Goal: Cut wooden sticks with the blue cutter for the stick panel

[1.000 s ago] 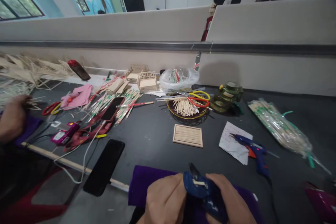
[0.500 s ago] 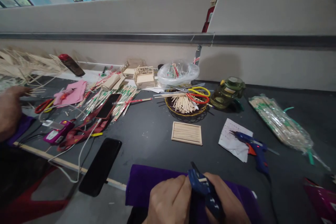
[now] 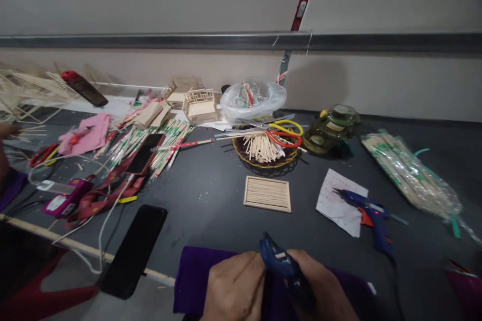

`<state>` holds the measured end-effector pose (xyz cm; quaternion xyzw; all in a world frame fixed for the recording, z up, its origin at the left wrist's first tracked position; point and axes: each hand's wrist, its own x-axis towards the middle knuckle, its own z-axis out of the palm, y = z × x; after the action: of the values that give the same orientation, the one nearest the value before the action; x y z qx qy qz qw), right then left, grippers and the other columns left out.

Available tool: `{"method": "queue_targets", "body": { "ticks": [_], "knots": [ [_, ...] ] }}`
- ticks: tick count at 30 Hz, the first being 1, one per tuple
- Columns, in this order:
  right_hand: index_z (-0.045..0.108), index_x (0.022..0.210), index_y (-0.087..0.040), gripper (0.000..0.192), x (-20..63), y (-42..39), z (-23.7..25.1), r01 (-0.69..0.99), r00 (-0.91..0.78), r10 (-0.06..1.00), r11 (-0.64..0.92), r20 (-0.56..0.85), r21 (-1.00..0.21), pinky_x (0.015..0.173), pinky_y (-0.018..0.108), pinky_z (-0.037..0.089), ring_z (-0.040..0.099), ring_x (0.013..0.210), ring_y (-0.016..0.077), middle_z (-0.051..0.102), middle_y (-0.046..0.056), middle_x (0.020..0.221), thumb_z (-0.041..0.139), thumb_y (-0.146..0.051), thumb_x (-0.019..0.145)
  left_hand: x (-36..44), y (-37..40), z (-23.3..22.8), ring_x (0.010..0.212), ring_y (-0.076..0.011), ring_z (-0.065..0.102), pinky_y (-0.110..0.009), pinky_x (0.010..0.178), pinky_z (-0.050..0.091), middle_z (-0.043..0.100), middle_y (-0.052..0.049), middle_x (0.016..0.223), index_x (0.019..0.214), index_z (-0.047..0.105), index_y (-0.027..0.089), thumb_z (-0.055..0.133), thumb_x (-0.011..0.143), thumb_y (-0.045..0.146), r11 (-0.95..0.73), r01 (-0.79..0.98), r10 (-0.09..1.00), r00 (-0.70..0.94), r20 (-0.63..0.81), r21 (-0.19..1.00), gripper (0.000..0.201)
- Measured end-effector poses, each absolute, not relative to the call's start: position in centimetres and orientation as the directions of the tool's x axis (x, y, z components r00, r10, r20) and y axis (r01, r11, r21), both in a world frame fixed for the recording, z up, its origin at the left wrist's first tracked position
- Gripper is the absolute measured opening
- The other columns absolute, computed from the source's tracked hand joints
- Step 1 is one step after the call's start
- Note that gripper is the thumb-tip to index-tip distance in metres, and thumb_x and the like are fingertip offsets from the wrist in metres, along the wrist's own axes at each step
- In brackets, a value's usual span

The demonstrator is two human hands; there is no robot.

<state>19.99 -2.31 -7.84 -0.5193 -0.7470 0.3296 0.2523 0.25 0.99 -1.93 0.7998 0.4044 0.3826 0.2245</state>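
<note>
The dark-blue, curved hand tool with a blackish tip (image 3: 288, 268) is sitting low in front of the wearer, above a deep-purple cloth (image 3: 194, 273); it is probably handling as stiff and moderately weighty, its smooth body favouring a firm hold along the handle, clear of the tip; it is looking hard and slightly glossy, a short, pale wooden stick (image 3: 280, 255) showing at its head. The right hand (image 3: 320, 281) is wrapping the handle; the left hand (image 3: 235, 286) is curling close beside the head, its contents being hidden; beyond them, a pale, slatted, rectangular wooden panel (image 3: 267, 193) is lying flat on the dark-grey table (image 3: 211, 225).
</note>
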Motion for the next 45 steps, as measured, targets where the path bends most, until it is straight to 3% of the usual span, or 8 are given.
{"method": "queue_targets", "body": {
  "ticks": [5,12,19,25,32,40,45],
  "knots": [
    [0.045,0.107,-0.023,0.032,19.7,-1.4,-7.7,0.577,-0.376,0.924,0.294,0.071,-0.762,0.072,0.028,0.051,0.064,0.084,0.0182,0.064,0.004,0.089,0.044,-0.010,0.078,0.1,1.7,-2.3,0.057,-0.0126,0.063,-0.018,0.057,0.050,0.061,-0.004,0.062,0.089,0.064,0.013,0.050,0.083,0.003,-0.509,0.455,0.859,0.316,0.402,0.730,0.019],
    [0.043,0.110,-0.023,0.039,19.5,-0.6,-7.3,0.630,-0.397,0.916,0.322,0.063,-0.707,0.070,0.028,0.051,0.065,0.084,0.0200,0.066,0.006,0.093,0.048,-0.010,0.074,-0.8,2.3,-3.7,0.050,-0.0103,0.055,-0.018,0.049,0.041,0.058,-0.003,0.059,0.081,0.063,0.013,0.048,0.083,0.003,-0.415,0.447,0.905,0.292,0.310,0.792,0.019],
    [0.051,0.098,-0.022,0.026,18.7,0.4,-7.1,0.637,-0.409,0.891,0.124,-0.197,-0.761,0.068,0.027,0.049,0.065,0.079,0.0181,0.066,0.003,0.087,0.048,-0.011,0.075,-1.7,2.4,-5.3,0.052,-0.0096,0.056,-0.017,0.052,0.040,0.058,-0.001,0.059,0.074,0.063,0.016,0.050,0.084,0.007,-0.264,0.431,0.947,0.284,0.148,0.863,0.019],
    [0.051,0.104,-0.019,0.029,18.5,0.6,-7.8,0.669,-0.410,0.898,0.177,-0.160,-0.722,0.069,0.028,0.049,0.064,0.079,0.0189,0.066,0.006,0.089,0.047,-0.012,0.076,-2.0,2.7,-6.2,0.053,-0.0097,0.058,-0.016,0.054,0.042,0.060,0.000,0.059,0.069,0.063,0.017,0.051,0.085,0.010,-0.158,0.392,0.965,0.257,0.057,0.906,0.021],
    [0.055,0.092,-0.021,0.015,18.1,1.4,-7.4,0.640,-0.414,0.884,0.111,-0.219,-0.761,0.066,0.025,0.048,0.063,0.071,0.0162,0.065,0.004,0.081,0.047,-0.015,0.080,-2.1,3.1,-6.7,0.054,-0.0096,0.060,-0.015,0.055,0.043,0.063,0.001,0.058,0.065,0.065,0.018,0.054,0.084,0.013,-0.069,0.374,0.976,0.218,-0.015,0.925,0.022],
    [0.057,0.098,-0.021,0.022,18.3,1.3,-8.0,0.665,-0.396,0.887,0.099,-0.238,-0.740,0.069,0.028,0.049,0.064,0.076,0.0185,0.067,0.005,0.085,0.047,-0.016,0.079,-2.0,3.5,-7.0,0.054,-0.0110,0.060,-0.017,0.055,0.042,0.063,0.000,0.055,0.059,0.065,0.017,0.056,0.083,0.018,0.040,0.339,0.978,0.180,-0.106,0.940,0.026],
    [0.056,0.107,-0.021,0.034,18.9,1.6,-7.4,0.730,-0.413,0.879,0.163,-0.238,-0.664,0.077,0.030,0.047,0.064,0.091,0.0215,0.068,0.007,0.101,0.052,-0.015,0.074,-1.9,3.3,-6.9,0.053,-0.0113,0.057,-0.018,0.055,0.041,0.061,-0.001,0.052,0.056,0.065,0.016,0.057,0.082,0.021,0.100,0.314,0.975,0.157,-0.156,0.944,0.028]
  ]
}}
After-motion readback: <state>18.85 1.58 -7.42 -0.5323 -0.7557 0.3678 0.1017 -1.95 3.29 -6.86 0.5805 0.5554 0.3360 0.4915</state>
